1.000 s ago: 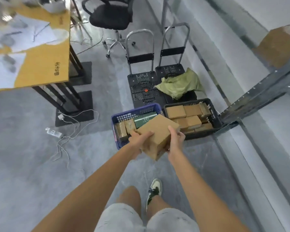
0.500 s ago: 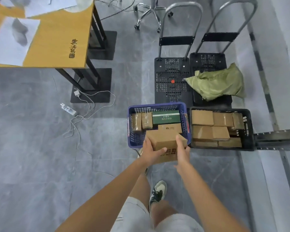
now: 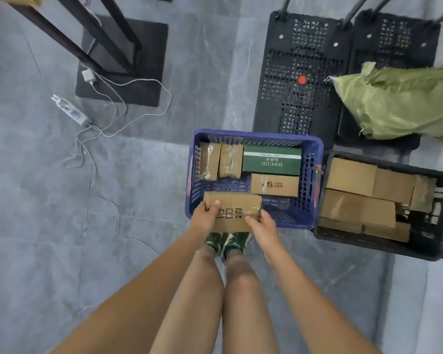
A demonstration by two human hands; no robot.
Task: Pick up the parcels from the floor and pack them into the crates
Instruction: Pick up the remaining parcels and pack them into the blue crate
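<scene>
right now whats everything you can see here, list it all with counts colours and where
blue plastic crate: 1, blue, floor centre
brown cardboard parcel in hands: 1, brown, over the blue crate's near left corner
green printed box: 1, green, in the blue crate, far side
small brown printed box: 1, brown, in the blue crate, in front of the green one
taped brown parcels: 2, brown, blue crate's far left
black plastic crate: 1, black, right of the blue crate, packed with brown boxes
black folding trolleys: 2, black, beyond the crates
green woven sack: 1, green, on the right trolley
white power strip: 1, white, floor left, with cables
left hand: grips parcel
right hand: grips parcel
</scene>
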